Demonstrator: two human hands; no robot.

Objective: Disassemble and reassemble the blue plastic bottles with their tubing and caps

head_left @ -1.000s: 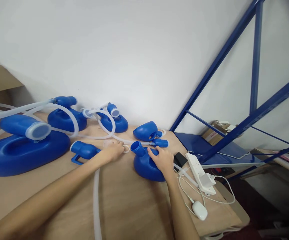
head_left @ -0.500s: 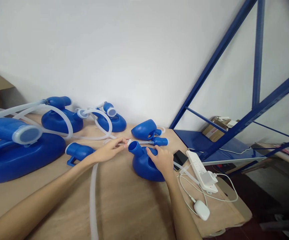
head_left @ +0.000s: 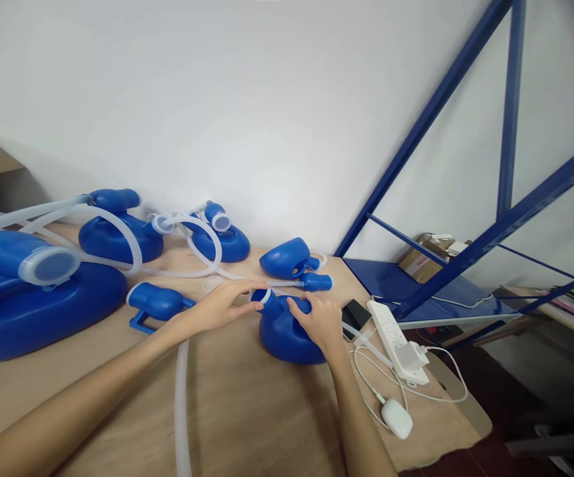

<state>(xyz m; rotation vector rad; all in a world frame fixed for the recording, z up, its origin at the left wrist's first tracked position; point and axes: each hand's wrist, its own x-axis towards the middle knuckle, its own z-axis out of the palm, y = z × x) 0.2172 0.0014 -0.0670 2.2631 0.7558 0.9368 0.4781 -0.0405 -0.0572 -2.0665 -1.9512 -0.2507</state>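
A small blue plastic urinal bottle stands on the table in front of me, its open neck leaning up and left. My right hand is wrapped over its handle from the right. At the mouth, my left hand pinches a thin whitish ring, which lies against the rim; whether it is seated cannot be made out. Under my left forearm lies a blue funnel-shaped piece with a pale rim. A clear hose runs from beneath that arm toward the near edge.
Blue bottles with hoses stand at left and back. A blue spouted piece and a blue connector lie behind. At right are a phone, power strip, white charging case and blue metal rack.
My left hand has moved right and slightly down, bringing the whitish ring from beside the neck onto the bottle's mouth. My right hand keeps its hold on the bottle.
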